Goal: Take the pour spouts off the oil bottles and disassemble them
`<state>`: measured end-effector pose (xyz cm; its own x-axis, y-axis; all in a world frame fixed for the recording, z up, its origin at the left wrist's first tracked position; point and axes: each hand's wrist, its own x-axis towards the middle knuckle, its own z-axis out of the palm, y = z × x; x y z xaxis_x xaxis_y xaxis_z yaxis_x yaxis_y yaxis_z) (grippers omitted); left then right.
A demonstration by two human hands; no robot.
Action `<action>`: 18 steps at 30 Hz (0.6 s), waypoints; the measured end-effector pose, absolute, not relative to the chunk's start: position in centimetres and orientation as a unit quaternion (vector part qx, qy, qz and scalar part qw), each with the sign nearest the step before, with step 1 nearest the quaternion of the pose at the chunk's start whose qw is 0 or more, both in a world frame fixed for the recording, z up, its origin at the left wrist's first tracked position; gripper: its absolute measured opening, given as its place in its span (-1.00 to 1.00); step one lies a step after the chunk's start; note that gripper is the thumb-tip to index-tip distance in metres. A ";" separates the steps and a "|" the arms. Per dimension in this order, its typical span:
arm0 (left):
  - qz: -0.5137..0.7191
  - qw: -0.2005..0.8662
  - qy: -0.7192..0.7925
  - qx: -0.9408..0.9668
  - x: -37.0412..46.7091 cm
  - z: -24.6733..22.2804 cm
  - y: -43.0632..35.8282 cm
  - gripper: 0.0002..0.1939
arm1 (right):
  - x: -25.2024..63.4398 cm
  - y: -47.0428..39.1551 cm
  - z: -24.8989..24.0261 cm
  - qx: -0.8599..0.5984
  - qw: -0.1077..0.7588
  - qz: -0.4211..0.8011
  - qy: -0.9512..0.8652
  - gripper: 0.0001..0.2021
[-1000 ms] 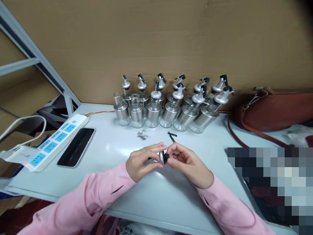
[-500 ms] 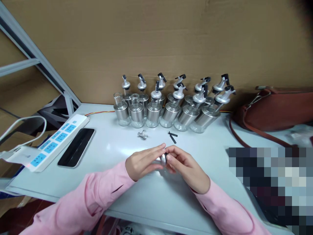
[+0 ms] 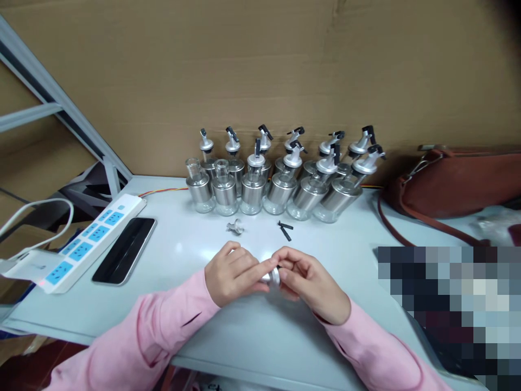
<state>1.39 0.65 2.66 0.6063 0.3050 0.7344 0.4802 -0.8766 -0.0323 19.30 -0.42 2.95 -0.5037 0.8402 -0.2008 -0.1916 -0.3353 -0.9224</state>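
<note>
Between my two hands, low over the table, is a silver pourer spout (image 3: 274, 276) with a bit of black at its right end. My left hand (image 3: 234, 274) grips its left part, the index finger reaching along the top. The fingers and thumb of my right hand (image 3: 311, 279) pinch its wider right end. Much of the spout is hidden by my fingers. Beyond my hands lie a second silver pourer spout (image 3: 235, 227) and small black levers (image 3: 285, 230). Two open-necked glass bottles (image 3: 224, 193) with steel bands stand at the left of the front row.
Several glass bottles (image 3: 280, 190) topped with pourers stand in two rows before the cardboard wall (image 3: 244, 65). To the left are a power strip (image 3: 91, 239) and a phone (image 3: 124, 251). A brown handbag (image 3: 459, 179) sits at the right, above a blurred-out patch.
The fingers of my left hand have bent; they were straighter and laid over the spout. The spout has shifted slightly down. The whole view has tilted a little.
</note>
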 end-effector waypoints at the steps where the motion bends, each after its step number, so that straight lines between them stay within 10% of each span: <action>1: -0.382 0.123 -0.224 -0.888 1.4 2.7 0.6 -0.67 | 19.4 -0.4 2.9 -0.349 0.350 0.738 -0.459 -0.61; 18: -0.407 0.196 -0.212 -0.867 0.6 4.2 -0.2 -0.57 | 19.0 -2.1 2.7 -0.292 0.390 0.706 -0.513 -0.65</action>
